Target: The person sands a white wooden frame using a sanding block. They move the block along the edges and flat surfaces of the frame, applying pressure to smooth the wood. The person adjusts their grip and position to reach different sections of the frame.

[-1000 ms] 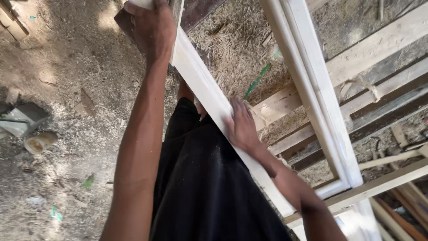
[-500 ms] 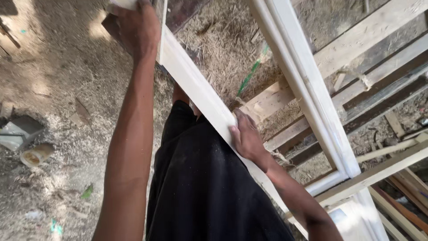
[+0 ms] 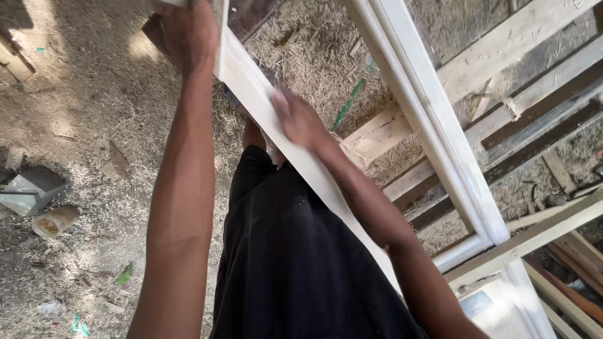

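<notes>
A white-painted wooden frame stands tilted over my legs. Its near rail runs from the top left down to the lower right. My left hand grips this rail near the top edge of the view. My right hand lies on the face of the same rail, about mid-length, fingers curled over something small that I cannot make out. The hand is blurred.
The ground is covered in sawdust and shavings. A crumpled grey packet and a small round roll lie at the left. Bare timber boards are stacked at the right behind the frame. A green strip lies in the shavings.
My right hand has slid up the rail towards my left hand. The left hand keeps its grip near the top.
</notes>
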